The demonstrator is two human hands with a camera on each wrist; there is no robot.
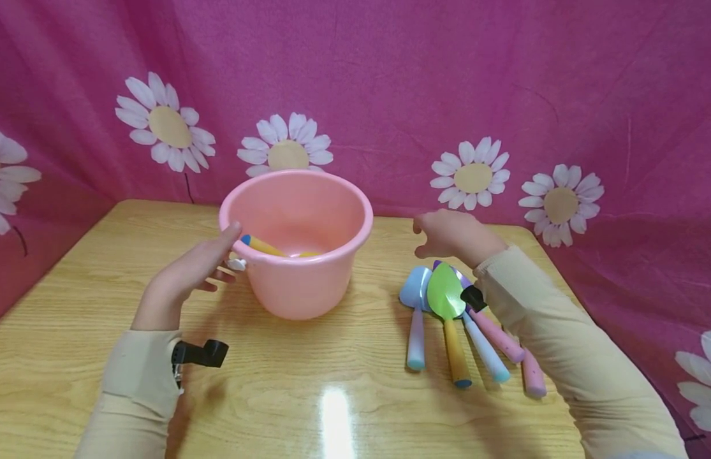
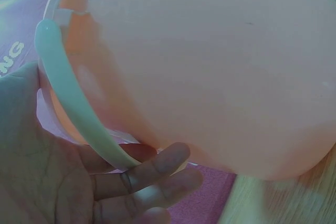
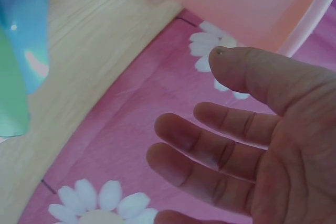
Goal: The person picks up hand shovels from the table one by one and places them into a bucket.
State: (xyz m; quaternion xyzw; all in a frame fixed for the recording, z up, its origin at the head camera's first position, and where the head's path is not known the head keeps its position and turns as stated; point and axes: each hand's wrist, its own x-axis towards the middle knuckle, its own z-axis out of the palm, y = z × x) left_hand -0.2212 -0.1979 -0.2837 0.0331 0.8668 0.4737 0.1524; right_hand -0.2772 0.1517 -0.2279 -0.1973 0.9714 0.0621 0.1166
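Observation:
A pink plastic bucket [image 1: 300, 287] stands on the table, left of the middle. My left hand [image 1: 185, 271] holds its left rim, thumb over the edge and fingers below, beside the pale handle [image 2: 79, 98]. Inside the bucket lies an orange handle [image 1: 264, 246] with a blue end. My right hand [image 1: 455, 234] hovers empty behind a pile of small trowels, fingers loosely bent and apart. On top is a green trowel [image 1: 445, 290] with an orange handle. A blue shovel [image 1: 414, 288] with a lilac handle lies beside it. Pink handles [image 1: 498, 336] stick out under the right forearm.
The wooden table [image 1: 286, 395] ends at the back against a magenta cloth [image 1: 378, 76] printed with white daisies. My right sleeve [image 1: 562, 338] covers part of the trowel pile. A small black camera [image 1: 200, 354] is strapped at the left wrist.

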